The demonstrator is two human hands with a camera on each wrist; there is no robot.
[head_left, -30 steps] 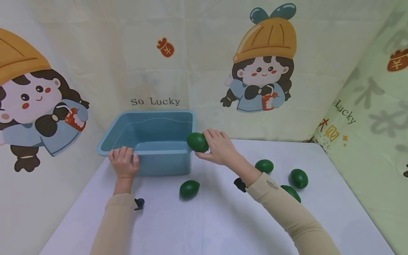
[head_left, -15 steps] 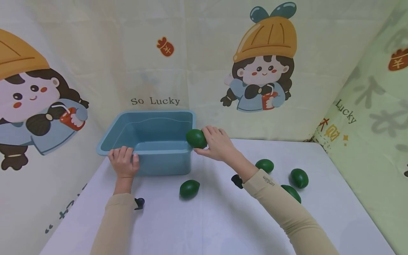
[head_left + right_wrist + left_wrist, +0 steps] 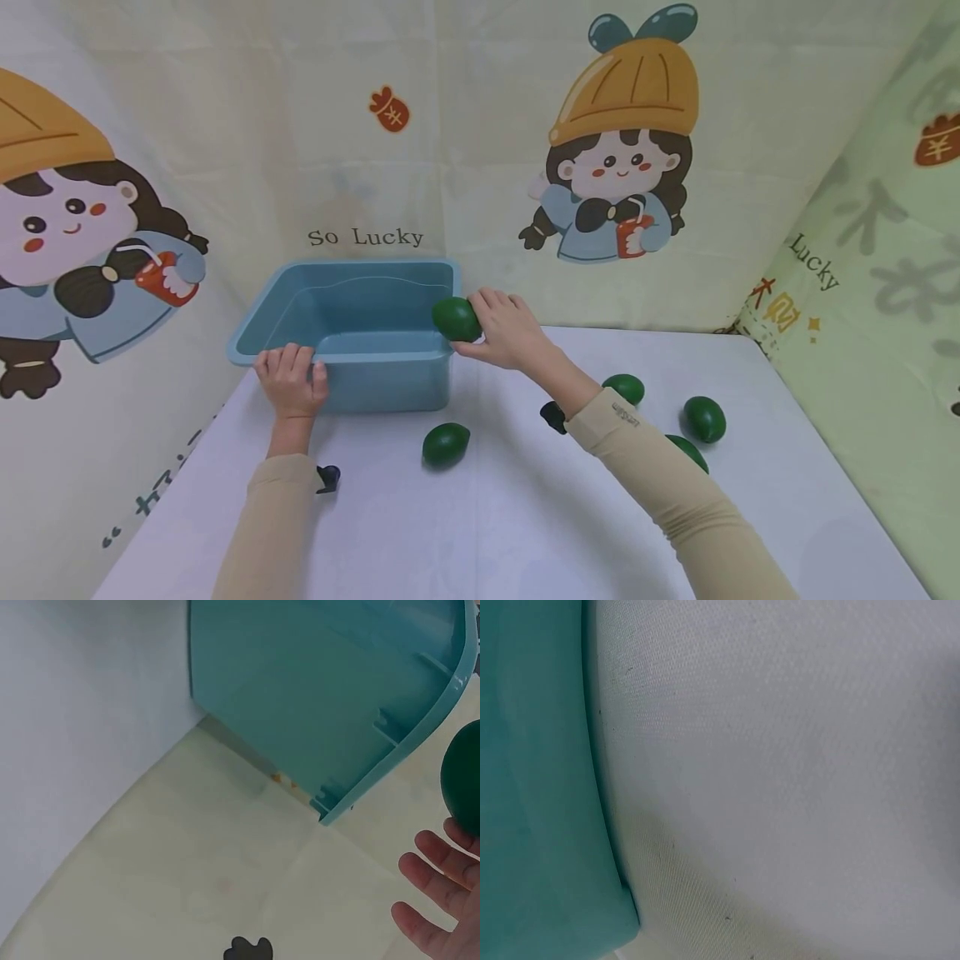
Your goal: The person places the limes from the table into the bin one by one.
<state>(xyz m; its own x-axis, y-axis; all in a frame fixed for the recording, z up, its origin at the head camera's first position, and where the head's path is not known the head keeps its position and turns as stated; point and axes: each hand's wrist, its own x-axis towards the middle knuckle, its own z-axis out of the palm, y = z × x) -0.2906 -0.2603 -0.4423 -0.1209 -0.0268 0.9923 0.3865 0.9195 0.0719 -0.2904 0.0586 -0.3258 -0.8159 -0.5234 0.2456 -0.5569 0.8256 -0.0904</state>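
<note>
A blue plastic bin [image 3: 390, 385] stands at the back left of the table. My left hand [image 3: 290, 383] grips its front rim, fingers hooked over the edge. In the left wrist view only the bin's wall [image 3: 540, 787] and the tablecloth show, not the hand. My right hand [image 3: 506, 327] pinches a dark green lime [image 3: 457, 320] by its right side, at the bin's right rim. The right wrist view catches several fingers and part of that lime [image 3: 465, 778], beside the bin's outer wall. Another lime [image 3: 446, 445] lies on the cloth in front of the bin.
Three more limes lie on the right: one [image 3: 626, 388] behind the right forearm, another [image 3: 704, 419] farther right, and a third [image 3: 687, 452] partly hidden by the sleeve. A patterned cloth wall [image 3: 495, 167] rises behind the white table [image 3: 420, 533].
My right hand has moved a little to the left and up with the lime, bringing it to the bin's right rim. The left hand and the lying limes stay put.
</note>
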